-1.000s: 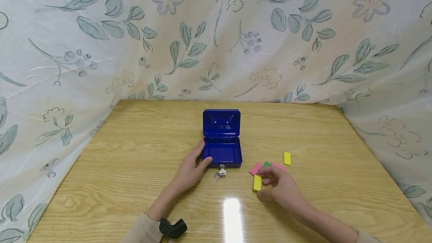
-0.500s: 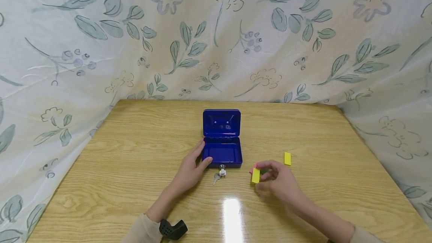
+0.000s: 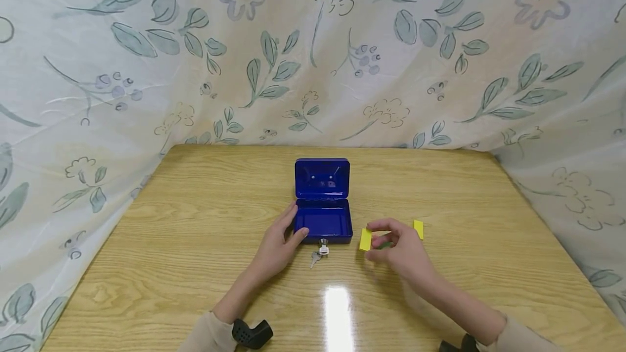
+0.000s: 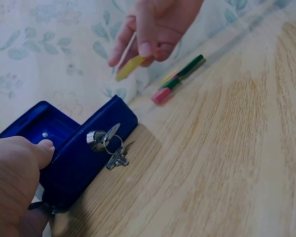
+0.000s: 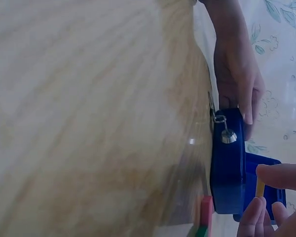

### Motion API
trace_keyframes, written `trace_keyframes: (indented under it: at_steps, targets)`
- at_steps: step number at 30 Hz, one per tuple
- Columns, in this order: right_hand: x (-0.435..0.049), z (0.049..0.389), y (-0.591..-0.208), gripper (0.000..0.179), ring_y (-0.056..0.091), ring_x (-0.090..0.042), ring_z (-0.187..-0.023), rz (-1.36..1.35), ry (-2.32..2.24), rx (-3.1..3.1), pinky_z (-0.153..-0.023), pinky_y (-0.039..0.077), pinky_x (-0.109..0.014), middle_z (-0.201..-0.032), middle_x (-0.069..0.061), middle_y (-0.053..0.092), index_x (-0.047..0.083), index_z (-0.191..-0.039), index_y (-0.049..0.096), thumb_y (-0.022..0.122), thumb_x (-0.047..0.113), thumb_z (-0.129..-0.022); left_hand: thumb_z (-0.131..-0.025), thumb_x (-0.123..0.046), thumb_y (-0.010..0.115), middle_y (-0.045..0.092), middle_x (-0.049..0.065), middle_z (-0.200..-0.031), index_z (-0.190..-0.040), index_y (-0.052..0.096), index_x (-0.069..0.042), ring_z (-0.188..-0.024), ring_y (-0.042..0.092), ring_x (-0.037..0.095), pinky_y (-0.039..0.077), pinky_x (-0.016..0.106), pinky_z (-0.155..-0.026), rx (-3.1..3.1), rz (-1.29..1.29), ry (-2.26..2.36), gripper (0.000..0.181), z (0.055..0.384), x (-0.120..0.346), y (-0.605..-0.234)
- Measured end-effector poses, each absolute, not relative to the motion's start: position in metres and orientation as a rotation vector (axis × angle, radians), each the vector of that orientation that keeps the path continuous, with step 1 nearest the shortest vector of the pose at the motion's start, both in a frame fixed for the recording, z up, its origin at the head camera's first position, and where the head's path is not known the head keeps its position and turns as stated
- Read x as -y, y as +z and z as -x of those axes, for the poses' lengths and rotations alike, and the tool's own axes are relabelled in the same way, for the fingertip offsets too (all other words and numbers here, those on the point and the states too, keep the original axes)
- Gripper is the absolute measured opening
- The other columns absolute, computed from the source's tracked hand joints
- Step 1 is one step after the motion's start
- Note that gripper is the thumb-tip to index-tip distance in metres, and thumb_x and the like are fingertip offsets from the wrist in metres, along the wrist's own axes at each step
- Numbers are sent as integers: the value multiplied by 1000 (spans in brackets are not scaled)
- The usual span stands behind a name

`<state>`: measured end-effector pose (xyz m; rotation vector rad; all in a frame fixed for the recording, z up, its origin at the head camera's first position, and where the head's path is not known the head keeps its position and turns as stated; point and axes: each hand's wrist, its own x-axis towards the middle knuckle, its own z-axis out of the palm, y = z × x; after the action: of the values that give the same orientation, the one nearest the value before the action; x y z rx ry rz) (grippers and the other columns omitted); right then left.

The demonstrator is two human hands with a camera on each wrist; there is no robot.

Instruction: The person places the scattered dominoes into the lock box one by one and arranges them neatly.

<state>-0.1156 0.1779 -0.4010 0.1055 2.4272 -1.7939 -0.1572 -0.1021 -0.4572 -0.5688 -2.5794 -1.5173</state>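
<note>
A small blue metal cash box (image 3: 337, 239) stands on the table with its lid raised and its inside bare. Keys (image 3: 315, 258) hang on a ring from the lock at its front. My left hand (image 3: 276, 246) holds the box's left side, thumb over the rim and fingers along the outer wall. Just right of the box, my right hand (image 3: 403, 246) pinches a yellow block (image 3: 365, 239) between thumb and fingertips; the left wrist view shows this block raised off the table. Beneath that hand lie pink (image 4: 161, 96) and green (image 4: 191, 65) blocks, mostly hidden in the head view.
A second yellow block (image 3: 418, 229) lies on the wooden table (image 3: 195, 189) behind the right hand. Floral cloth (image 3: 313, 69) hangs along the back and sides of the table. Each wrist wears a black device.
My right hand has lifted the yellow block and carried it up and left, closer to the box. The left hand and the box have stayed in place.
</note>
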Motion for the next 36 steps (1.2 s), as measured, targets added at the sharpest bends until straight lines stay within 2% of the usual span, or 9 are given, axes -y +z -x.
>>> trace_keyframes:
  at_steps: [7,11,14,16,21,31,36]
  targets:
    - [-172,123,-401,50,61,-28,-84,-25,-1814,-2472,-64,57,-32,-110,-13,63,7,-116,66,83,-8,-71,-100,-23,62,30,16,-156,-150,34,3,-144,24,23,24,41,-115,2558,570,-1534,63,158,101,-458]
    - [-165,129,-400,50,63,-28,-79,-17,-1849,-2470,-62,59,-40,-107,-14,63,7,-116,66,81,-10,-72,-100,-23,62,30,16,-156,-150,35,3,-144,24,24,24,41,-115,2549,583,-1536,63,158,102,-458]
    - [-158,135,-400,50,65,-27,-77,-15,-1841,-2494,-58,59,-42,-106,-13,64,9,-116,66,81,-9,-72,-99,-23,62,30,16,-156,-150,35,3,-144,25,24,24,41,-115,2547,579,-1538,63,158,102,-458]
    - [-155,139,-399,50,64,-26,-79,0,-1823,-2529,-57,59,-39,-108,-10,63,10,-116,67,82,-8,-72,-99,-23,62,30,15,-156,-150,35,3,-144,25,23,24,41,-115,2550,575,-1539,63,157,102,-458]
    - [-149,147,-395,51,62,-26,-88,45,-1803,-2560,-65,58,-34,-113,-5,63,12,-117,67,83,-6,-72,-100,-24,62,29,15,-157,-150,34,2,-144,24,22,24,40,-115,2556,565,-1554,63,157,102,-457]
    - [-140,158,-392,50,59,-30,-101,100,-1739,-2582,-82,56,-38,-114,-4,64,9,-117,67,85,-3,-72,-99,-22,62,30,14,-156,-150,35,2,-143,25,23,25,42,-115,2559,527,-1567,63,152,100,-455]
    - [-135,161,-394,48,58,-26,-103,100,-1721,-2627,-86,54,-39,-112,-4,64,9,-114,68,85,-4,-71,-100,-24,62,30,14,-157,-150,35,2,-143,24,22,25,42,-115,2567,532,-1556,63,152,98,-455]
